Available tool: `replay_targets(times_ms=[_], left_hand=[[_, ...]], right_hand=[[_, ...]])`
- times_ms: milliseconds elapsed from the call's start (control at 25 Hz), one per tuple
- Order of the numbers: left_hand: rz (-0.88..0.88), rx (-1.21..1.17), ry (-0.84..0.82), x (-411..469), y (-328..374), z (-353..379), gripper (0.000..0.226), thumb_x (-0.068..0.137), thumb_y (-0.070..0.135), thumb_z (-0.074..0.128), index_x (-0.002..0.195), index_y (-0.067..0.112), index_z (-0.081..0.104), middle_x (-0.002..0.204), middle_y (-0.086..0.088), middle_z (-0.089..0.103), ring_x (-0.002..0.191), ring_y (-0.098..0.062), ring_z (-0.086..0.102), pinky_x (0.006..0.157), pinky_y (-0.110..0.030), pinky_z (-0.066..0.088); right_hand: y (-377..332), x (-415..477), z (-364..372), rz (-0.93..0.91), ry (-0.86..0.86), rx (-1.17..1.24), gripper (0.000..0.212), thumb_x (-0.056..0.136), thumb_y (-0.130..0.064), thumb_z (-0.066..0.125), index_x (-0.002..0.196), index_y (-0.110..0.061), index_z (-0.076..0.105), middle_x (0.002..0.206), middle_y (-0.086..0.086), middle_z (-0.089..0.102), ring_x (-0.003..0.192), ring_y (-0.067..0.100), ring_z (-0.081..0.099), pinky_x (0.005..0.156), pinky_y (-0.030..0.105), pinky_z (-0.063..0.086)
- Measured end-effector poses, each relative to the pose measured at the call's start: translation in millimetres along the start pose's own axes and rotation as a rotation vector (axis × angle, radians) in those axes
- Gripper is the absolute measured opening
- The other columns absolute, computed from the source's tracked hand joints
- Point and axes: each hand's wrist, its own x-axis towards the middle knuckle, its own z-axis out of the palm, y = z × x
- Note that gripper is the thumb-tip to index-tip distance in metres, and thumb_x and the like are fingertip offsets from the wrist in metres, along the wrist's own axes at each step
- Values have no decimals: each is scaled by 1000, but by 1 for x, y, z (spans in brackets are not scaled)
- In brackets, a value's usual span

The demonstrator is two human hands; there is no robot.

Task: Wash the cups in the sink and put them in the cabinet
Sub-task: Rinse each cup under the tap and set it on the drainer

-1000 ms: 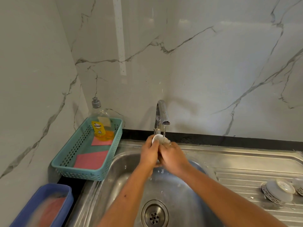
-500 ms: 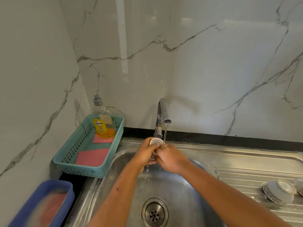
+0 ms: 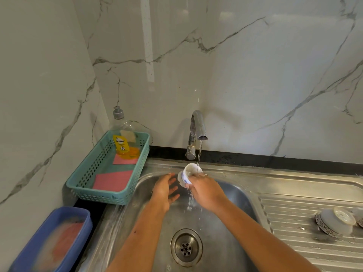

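Cup [image 3: 188,172] under running tap [image 3: 198,124]; teal basket [image 3: 107,197] holds soap bottle [image 3: 122,143], pink cloths [image 3: 112,181].

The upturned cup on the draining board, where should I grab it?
Probably from above, fingers spanning the rounded wall of the cup below its raised foot: it sits mouth-down, slightly tilted, on the draining board, so the rim offers no hold.

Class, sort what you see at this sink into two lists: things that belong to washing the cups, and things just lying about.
Belongs to the job:
cup, gripped by the right hand under the running tap
left hand, open beside it
sink
upturned cups on the draining board

Lying about:
green basket
soap bottle
pink cloths
blue tub
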Motion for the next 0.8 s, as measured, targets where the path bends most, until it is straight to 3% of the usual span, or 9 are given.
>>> replay_targets(times_ms=[80, 200, 280, 360, 440, 520, 600, 680, 800], left_hand=[[-38, -3, -47, -2, -3, 2, 25, 96, 30, 51, 110, 15, 66, 111, -6, 68, 99, -24, 63, 79, -38, 52], [-28, -44, -228, -7, -5, 8, 28, 94, 34, 55, 117, 18, 61, 110, -14, 68, 97, -28, 66, 84, -42, 54], [115, -51, -319, -14, -5, 15, 29, 93, 26, 58, 122, 22, 55, 114, -12, 65, 97, -27, 66, 83, -39, 56], [402, 175, -312, -19, -4, 25, 37, 88, 13, 65, 121, 25, 54, 112, -3, 63, 96, -18, 65, 81, -30, 57], [695, 473, -295, -21, -4, 36, 42, 80, 4, 69, 114, 28, 59, 112, 5, 59, 102, -9, 59, 88, -25, 52], [876, 623, -285, -22, -1, 46, 40, 77, -3, 66, 109, 22, 66, 116, 7, 52, 107, -4, 53, 96, -16, 42], [940, 656, -295, -19, 3, 49, 33, 79, -1, 64, 105, 19, 68, 117, 6, 49, 106, -2, 52, 96, -11, 39], [978, 641, -250, -17, 7, 50, 20, 84, 11, 65, 100, 23, 67, 112, 5, 51, 99, 0, 55, 90, -15, 43], [896, 726, 18, -8, 13, 52, 13, 94, 32, 50, 99, 23, 58, 98, 1, 60, 86, -10, 60, 74, -24, 49]], right_hand=[[2, 0, 1, 113, -54, 262, 28, 98, -29, 46, 113, -8, 58, 104, 14, 65, 89, 25, 62, 71, 31, 48], [-2, 4, 8, 355, 46, 1027, 25, 95, -20, 55, 110, -1, 62, 105, 17, 67, 90, 24, 64, 72, 24, 51], [-5, 11, 7, 598, 185, 1584, 22, 92, -14, 57, 110, -2, 60, 104, 21, 66, 92, 31, 65, 73, 34, 53], [-5, 19, 6, 771, 265, 1879, 24, 91, -19, 57, 109, -2, 57, 101, 23, 65, 87, 32, 66, 67, 37, 55], [-2, 24, 2, 863, 280, 1978, 25, 94, -28, 53, 104, -7, 63, 93, 15, 67, 85, 26, 66, 68, 35, 55], [-1, 25, -3, 801, 255, 2156, 26, 96, -29, 48, 98, -11, 65, 88, 8, 66, 85, 19, 65, 71, 30, 51], [-3, 23, -10, 735, 205, 2297, 25, 97, -27, 44, 94, -12, 64, 82, 5, 64, 85, 16, 63, 72, 27, 49], [-9, 24, -18, 759, 146, 2205, 22, 96, -27, 46, 94, -13, 64, 83, 5, 66, 86, 17, 64, 69, 27, 52], [-19, 30, -21, 807, 186, 1957, 27, 95, -33, 53, 99, -10, 66, 93, 12, 68, 89, 21, 66, 67, 30, 56]])
